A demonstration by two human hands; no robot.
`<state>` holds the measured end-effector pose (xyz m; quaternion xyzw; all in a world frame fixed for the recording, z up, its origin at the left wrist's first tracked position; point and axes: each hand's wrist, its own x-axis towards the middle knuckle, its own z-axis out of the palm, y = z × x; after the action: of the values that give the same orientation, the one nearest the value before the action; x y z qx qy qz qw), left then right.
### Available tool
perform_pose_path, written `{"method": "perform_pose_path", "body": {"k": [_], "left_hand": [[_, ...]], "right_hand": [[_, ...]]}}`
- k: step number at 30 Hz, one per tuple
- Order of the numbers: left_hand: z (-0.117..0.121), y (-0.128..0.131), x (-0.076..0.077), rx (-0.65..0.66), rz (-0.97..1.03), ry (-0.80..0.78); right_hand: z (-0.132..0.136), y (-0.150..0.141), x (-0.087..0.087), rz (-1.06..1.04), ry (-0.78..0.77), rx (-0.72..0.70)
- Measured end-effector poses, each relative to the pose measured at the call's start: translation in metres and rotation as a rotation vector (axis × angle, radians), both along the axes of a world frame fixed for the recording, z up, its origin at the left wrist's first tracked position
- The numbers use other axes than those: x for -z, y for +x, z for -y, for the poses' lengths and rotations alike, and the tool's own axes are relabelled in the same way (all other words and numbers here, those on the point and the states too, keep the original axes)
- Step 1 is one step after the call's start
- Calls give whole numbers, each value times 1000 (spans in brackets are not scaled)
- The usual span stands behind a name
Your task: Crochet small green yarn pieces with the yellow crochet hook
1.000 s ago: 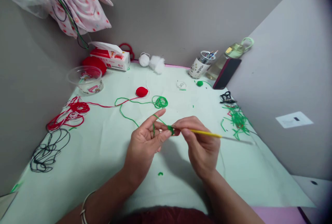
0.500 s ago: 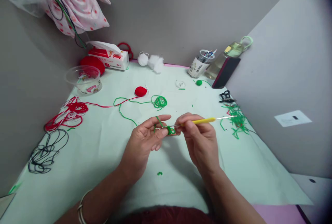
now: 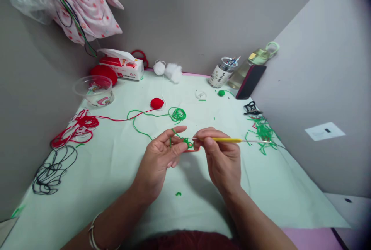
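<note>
My left hand [image 3: 158, 157] pinches a small green crochet piece [image 3: 189, 143] between thumb and finger. Green yarn [image 3: 142, 132] runs over its raised index finger and back to a loose green coil [image 3: 177, 114] on the table. In my right hand [image 3: 222, 157] is a crochet hook with a yellow handle [image 3: 228, 140], lying almost level. Its thin metal tip reaches left into the green loops, while the other metal end points right. A short orange-red strand [image 3: 191, 150] shows just under the green piece.
Red yarn [image 3: 87, 121] and black cord [image 3: 53, 169] lie at left, near a clear plastic tub [image 3: 100, 97] and tissue pack [image 3: 127, 68]. A red ball [image 3: 157, 103] sits mid-table. Green scraps [image 3: 263, 132], black scissors [image 3: 252, 107], a phone [image 3: 251, 82] and a pen cup [image 3: 222, 74] are at right.
The hook has swung closer to level, with its tip further left through the green loops. Both hands have shifted only slightly and keep their holds.
</note>
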<state>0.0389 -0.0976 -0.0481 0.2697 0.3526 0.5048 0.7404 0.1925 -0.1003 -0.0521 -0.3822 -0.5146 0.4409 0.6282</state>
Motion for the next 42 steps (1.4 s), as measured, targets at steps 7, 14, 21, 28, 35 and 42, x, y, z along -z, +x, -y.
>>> {"method": "perform_pose_path", "body": {"k": [7,14,21,28,35,42], "left_hand": [[2,3,-1,-17,37,-33],[1,1,-1,5,113,-86],[-3,-3,0,13,126,-83],[-6,-7,1,54,85,-48],[2,5,5,-21,-217,88],[-1,3,15,-98,-289,169]], "right_hand": [[4,-6,-1,90,137,106],[3,-6,-2,186,178,164],[-1,0,2,103,69,134],[-9,8,-7,-146,-184,44],[-3,0,-3,-35,-163,-7],[-3,1,-8,58,-219,-88]]}}
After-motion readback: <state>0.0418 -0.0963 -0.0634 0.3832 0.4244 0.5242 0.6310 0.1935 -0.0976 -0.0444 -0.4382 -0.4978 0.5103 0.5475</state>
